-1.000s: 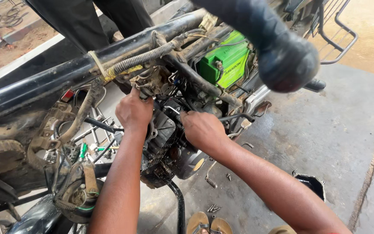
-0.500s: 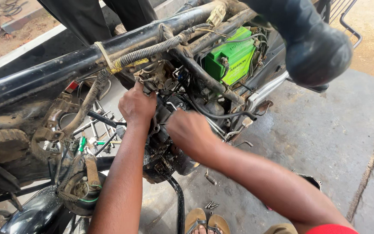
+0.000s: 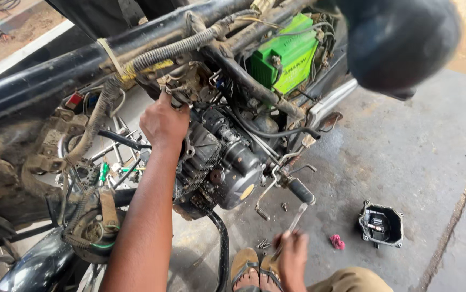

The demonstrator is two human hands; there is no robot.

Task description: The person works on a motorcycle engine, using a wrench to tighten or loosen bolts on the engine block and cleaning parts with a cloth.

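Grey concrete floor (image 3: 406, 162) under a stripped black motorcycle frame (image 3: 54, 75), my hands well apart.

My left hand (image 3: 162, 121), fingers curled, presses on the grimy metal carburettor part (image 3: 187, 86) at upper centre, above the dark oily engine block (image 3: 227, 162). My right hand (image 3: 292, 254), bottom centre, is closed around a slim steel wrench (image 3: 293, 220) pointing up. A bright green battery box (image 3: 287, 57) sits at the top; a small black cover (image 3: 381, 224) lies lower right.

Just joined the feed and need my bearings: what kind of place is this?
Probably an open-air motorcycle repair spot. A stripped motorcycle with its engine exposed stands on a bare concrete floor, with loose bolts and a removed black cover lying on it.
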